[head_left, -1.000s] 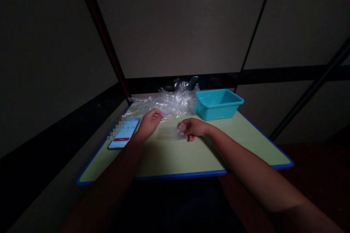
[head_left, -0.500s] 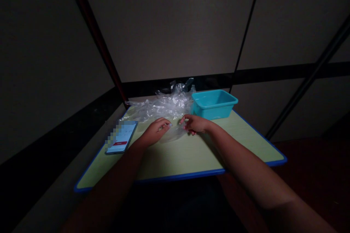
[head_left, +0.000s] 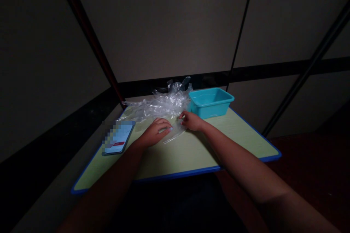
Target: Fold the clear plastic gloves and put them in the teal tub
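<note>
A small clear plastic bag lies low over the table between my hands. My left hand is closed, thumb and forefinger pinching the bag's left side. From the right, my right hand curls its fingers on the bag's upper right edge. The bag is thin and see-through, so its exact outline is hard to make out. Just behind my hands spreads a crumpled heap of clear plastic bags.
A turquoise plastic basin stands at the back right of the pale green table with its blue edge. To the left lies a phone with a lit screen. Panelled walls rise behind and at the left.
My right hand has drawn its fingers in at the bag's edge. The bag now lies flatter, with a straighter lower edge. The camera view has shifted slightly.
</note>
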